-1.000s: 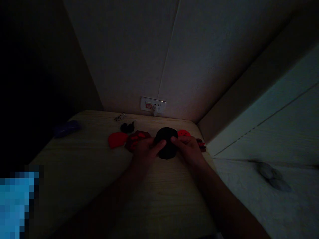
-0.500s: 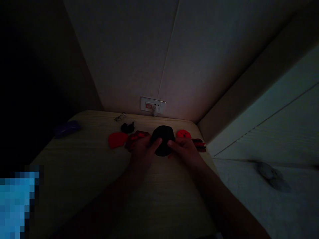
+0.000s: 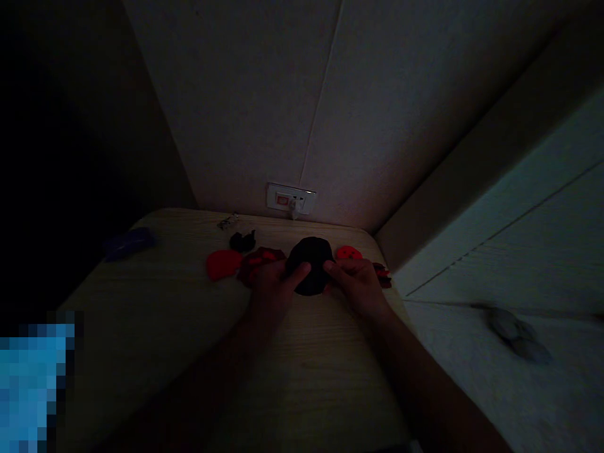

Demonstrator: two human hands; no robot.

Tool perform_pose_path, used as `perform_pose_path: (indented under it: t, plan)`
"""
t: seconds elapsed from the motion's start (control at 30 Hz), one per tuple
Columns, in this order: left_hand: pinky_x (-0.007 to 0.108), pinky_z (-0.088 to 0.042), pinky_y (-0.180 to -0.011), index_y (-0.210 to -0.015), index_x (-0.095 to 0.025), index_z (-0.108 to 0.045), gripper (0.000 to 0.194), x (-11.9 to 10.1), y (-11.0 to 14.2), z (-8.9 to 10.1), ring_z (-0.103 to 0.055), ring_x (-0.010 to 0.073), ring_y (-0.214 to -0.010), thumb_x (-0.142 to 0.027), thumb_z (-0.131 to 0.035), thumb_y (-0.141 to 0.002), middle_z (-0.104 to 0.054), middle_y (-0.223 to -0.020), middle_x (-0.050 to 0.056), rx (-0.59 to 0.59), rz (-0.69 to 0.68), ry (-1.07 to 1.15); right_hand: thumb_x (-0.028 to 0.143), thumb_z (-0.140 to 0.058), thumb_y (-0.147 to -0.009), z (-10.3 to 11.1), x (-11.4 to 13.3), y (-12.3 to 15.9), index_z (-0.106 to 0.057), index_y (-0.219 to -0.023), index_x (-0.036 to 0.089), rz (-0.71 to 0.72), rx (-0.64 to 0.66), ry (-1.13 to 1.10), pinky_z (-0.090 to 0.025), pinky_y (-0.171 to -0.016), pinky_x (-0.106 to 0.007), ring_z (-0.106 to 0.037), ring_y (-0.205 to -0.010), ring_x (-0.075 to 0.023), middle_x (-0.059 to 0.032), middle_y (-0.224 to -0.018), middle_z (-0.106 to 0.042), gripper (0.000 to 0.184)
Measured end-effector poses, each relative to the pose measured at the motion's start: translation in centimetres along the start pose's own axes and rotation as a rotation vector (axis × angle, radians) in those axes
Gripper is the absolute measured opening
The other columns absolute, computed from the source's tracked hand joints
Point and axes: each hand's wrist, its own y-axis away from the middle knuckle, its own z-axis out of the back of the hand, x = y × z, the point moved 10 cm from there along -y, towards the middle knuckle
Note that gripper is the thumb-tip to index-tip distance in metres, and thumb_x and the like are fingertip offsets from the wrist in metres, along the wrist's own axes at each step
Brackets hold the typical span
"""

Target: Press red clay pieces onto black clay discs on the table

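The left hand (image 3: 272, 290) and the right hand (image 3: 362, 287) are gripping a black disc (image 3: 310, 257) from opposite sides, near the far edge of the table (image 3: 302, 384). A round red piece (image 3: 349, 251) is lying toward the far right corner, while a purple object (image 3: 129, 243) is sitting by the left edge.

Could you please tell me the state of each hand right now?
Left hand: closed, holding the black disc.
Right hand: closed, holding the same black disc.
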Motion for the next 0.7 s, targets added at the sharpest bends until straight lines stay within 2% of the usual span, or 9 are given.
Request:
perform_pose_path:
  t: [0.13,0.27,0.37,0.53,0.7]
  plan:
    - [0.026,-0.048,-0.063,-0.077,-0.014,-0.074,0.036,0.4,0.0,0.1,-0.062,0.0153,-0.065,-0.05,-0.079,-0.072,-0.071,-0.072,0.003,-0.02,0.017,0.063,0.058,-0.082,-0.075,0.2,-0.7,0.0,-0.075,-0.062,0.017,-0.049,-0.007,-0.031,-0.045,-0.048,-0.024,-0.06,-0.047,-0.0129,-0.0034,-0.054,-0.07,0.043]
    - [0.023,-0.037,-0.055,-0.066,-0.015,-0.068,0.04,-0.8,0.1,0.7,-0.051,0.0114,-0.057,-0.053,-0.074,-0.077,-0.06,-0.061,-0.001,-0.059,-0.066,-0.098,0.059,-0.081,-0.076,0.0,-1.2,-0.3,-0.077,-0.071,0.019,-0.066,0.01,-0.118,-0.049,-0.051,-0.025,-0.063,-0.052,-0.0142,-0.0017,-0.062,-0.071,0.041]
    - [0.024,-0.033,-0.052,-0.06,-0.016,-0.064,0.04,-1.1,0.2,0.6,-0.045,0.0103,-0.054,-0.051,-0.074,-0.076,-0.051,-0.055,-0.003,-0.043,-0.086,-0.13,0.057,-0.082,-0.076,0.3,-1.0,-0.4,-0.077,-0.068,0.019,-0.032,-0.026,-0.125,-0.049,-0.052,-0.024,-0.062,-0.054,-0.0135,-0.0008,-0.061,-0.069,0.039]
    - [0.025,-0.039,-0.056,-0.063,-0.017,-0.066,0.036,-0.3,0.1,0.4,-0.049,0.0122,-0.058,-0.05,-0.075,-0.074,-0.054,-0.06,-0.002,-0.033,-0.036,-0.014,0.055,-0.081,-0.077,0.1,-1.2,-0.3,-0.076,-0.068,0.02,-0.047,-0.023,-0.181,-0.049,-0.051,-0.025,-0.061,-0.053,-0.0138,-0.0006,-0.061,-0.069,0.037]
    - [0.026,-0.042,-0.059,-0.067,-0.016,-0.069,0.036,-1.1,0.3,0.3,-0.055,0.0143,-0.061,-0.049,-0.074,-0.077,-0.062,-0.063,0.001,-0.041,-0.086,-0.1,0.047,-0.089,-0.071,-0.6,-1.6,0.0,-0.078,-0.072,0.018,-0.058,0.032,-0.098,-0.05,-0.054,-0.025,-0.063,-0.056,-0.0137,-0.0014,-0.065,-0.073,0.03]
